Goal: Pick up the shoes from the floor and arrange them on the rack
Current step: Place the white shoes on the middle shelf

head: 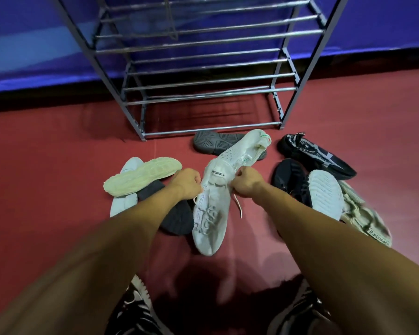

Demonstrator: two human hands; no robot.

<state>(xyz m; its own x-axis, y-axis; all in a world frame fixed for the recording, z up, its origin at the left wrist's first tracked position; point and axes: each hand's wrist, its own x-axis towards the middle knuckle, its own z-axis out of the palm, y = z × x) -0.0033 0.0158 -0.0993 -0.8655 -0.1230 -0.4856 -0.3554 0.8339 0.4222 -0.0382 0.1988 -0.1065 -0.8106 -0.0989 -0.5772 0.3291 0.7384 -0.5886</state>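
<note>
1. In both hands, low over the red floor (58,165) and in front of the rack (203,68): a white shoe (209,223), laces facing up.
2. Long axis running near to far; toe toward the person, heel end toward the rack.
3. Left hand (186,183) clenched on the left edge of the shoe's collar; right hand (246,184) clenched on the right edge, with a loose lace end dangling just below it.
4. Beyond the hands, a second white shoe (244,149), long axis slanting up and right toward the rack's right foot, crossing over a gray sole (211,142); held or lying, cannot tell.
5. On the floor at left: a pale-soled shoe (143,176), sole up, lying across a light shoe (122,206) and a dark gray shoe (177,220).
6. On the floor at right: a black patterned shoe (317,155), a black shoe (290,183) just beside it, then a white-soled shoe (325,194), sole up, touching a cream knit shoe (365,221).
7. Behind the rack, a blue wall (34,44).
</note>
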